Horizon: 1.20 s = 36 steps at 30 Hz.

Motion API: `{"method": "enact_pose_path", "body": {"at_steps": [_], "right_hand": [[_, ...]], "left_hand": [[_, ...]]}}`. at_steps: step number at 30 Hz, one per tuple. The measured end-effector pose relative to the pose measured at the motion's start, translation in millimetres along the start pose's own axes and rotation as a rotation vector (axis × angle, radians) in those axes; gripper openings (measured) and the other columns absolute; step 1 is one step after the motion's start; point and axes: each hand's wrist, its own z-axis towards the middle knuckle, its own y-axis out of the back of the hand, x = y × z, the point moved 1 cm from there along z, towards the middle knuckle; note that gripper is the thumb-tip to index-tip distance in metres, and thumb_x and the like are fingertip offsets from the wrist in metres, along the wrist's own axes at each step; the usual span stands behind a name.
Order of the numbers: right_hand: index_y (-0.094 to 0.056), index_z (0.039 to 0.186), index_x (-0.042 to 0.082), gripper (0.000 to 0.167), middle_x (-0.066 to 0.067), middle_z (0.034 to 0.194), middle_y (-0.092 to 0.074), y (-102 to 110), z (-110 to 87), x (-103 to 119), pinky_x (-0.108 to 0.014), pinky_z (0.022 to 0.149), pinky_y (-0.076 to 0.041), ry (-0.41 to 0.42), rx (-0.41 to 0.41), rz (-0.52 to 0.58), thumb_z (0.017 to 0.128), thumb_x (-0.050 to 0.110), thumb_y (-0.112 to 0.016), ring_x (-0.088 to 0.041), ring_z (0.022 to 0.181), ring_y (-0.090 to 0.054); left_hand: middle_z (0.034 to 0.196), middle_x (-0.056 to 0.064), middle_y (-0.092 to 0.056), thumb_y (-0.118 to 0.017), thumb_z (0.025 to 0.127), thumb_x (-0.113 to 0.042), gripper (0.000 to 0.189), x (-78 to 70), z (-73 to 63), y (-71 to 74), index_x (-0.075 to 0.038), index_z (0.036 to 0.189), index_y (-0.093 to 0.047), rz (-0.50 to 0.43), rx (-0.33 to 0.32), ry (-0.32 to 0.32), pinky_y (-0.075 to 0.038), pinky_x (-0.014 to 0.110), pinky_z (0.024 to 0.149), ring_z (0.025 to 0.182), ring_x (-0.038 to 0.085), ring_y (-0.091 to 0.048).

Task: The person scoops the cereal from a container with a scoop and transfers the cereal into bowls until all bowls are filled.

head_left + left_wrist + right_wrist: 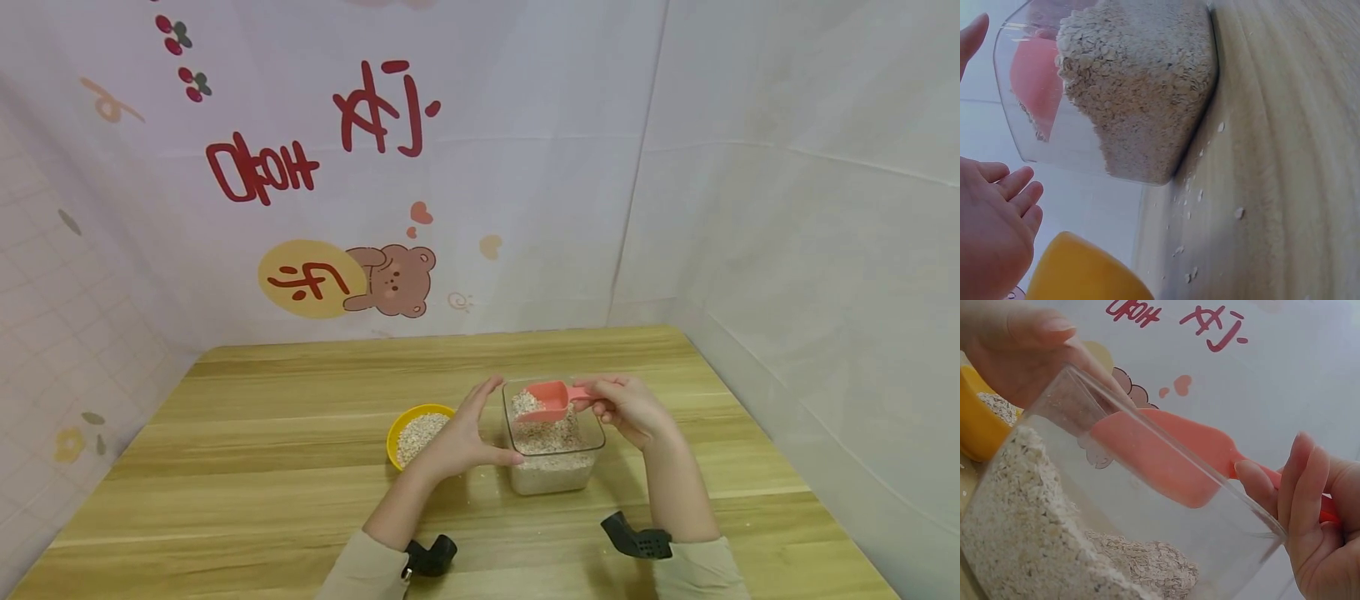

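Note:
A clear square container (557,475) of rolled oats (1141,87) stands on the table, right of centre. My right hand (626,408) grips the handle of a pink scoop (1172,456), whose bowl hangs inside the container above the oats. Oat flakes lie in the scoop at its front end. My left hand (465,437) is spread at the container's left side, thumb by the near rim and fingers by the far left corner. Behind that hand, a yellow bowl (392,442) holds more oats and is partly covered by the wrist.
Several stray oat flakes (1239,213) are scattered on the wooden table (247,467) between bowl and container. Printed white cloth (525,192) closes off the back and sides. Each wrist wears a black camera mount (637,540).

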Motion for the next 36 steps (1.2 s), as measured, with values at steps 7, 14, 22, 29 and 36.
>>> {"method": "enact_pose_path", "body": {"at_steps": [7, 14, 22, 29, 36], "right_hand": [[-0.050, 0.124, -0.021, 0.035, -0.006, 0.074, -0.070, -0.9, -3.3, 2.5, -0.011, 0.045, -0.039, 0.012, -0.014, 0.013, 0.095, 0.000, -0.046, 0.000, 0.051, -0.049], [-0.054, 0.120, -0.018, 0.032, -0.007, 0.073, -0.070, -3.2, -4.6, 5.0, -0.011, 0.045, -0.039, 0.021, -0.026, 0.035, 0.095, -0.001, -0.045, 0.000, 0.051, -0.049], [-0.048, 0.122, -0.022, 0.035, -0.006, 0.076, -0.070, -10.4, -6.6, 8.0, -0.011, 0.047, -0.039, 0.046, -0.018, 0.044, 0.095, 0.000, -0.046, 0.000, 0.054, -0.048], [-0.056, 0.115, -0.017, 0.028, -0.006, 0.074, -0.070, -16.0, -6.9, 8.8, -0.010, 0.046, -0.040, 0.055, -0.030, 0.076, 0.095, -0.001, -0.047, 0.000, 0.053, -0.049], [-0.051, 0.118, -0.021, 0.031, -0.006, 0.072, -0.069, -23.1, -6.1, 9.1, -0.010, 0.045, -0.039, 0.057, -0.042, 0.118, 0.094, -0.002, -0.047, 0.000, 0.052, -0.049]], "left_hand": [[0.158, -0.004, -0.013, -0.085, 0.065, -0.048, 0.112, -3.4, -5.1, 6.1, -0.031, 0.153, -0.018, 0.039, -0.016, 0.000, -0.023, 0.059, 0.106, 0.142, 0.026, -0.016], [0.157, -0.006, -0.013, -0.087, 0.065, -0.043, 0.112, -0.9, -11.0, 12.5, -0.033, 0.153, -0.018, 0.045, -0.030, -0.006, -0.024, 0.059, 0.106, 0.141, 0.025, -0.019], [0.158, -0.004, -0.015, -0.086, 0.065, -0.046, 0.112, 4.1, -18.9, 21.1, -0.036, 0.152, -0.017, 0.059, -0.044, 0.005, -0.025, 0.059, 0.105, 0.140, 0.028, -0.021], [0.158, 0.002, -0.017, -0.085, 0.062, -0.053, 0.114, 8.5, -26.6, 29.1, -0.032, 0.153, -0.019, 0.101, -0.065, 0.026, -0.026, 0.058, 0.105, 0.140, 0.027, -0.022], [0.157, -0.004, -0.016, -0.088, 0.061, -0.048, 0.115, 15.3, -36.2, 39.6, -0.035, 0.152, -0.020, 0.078, -0.072, 0.061, -0.025, 0.056, 0.107, 0.141, 0.023, -0.019]]}}
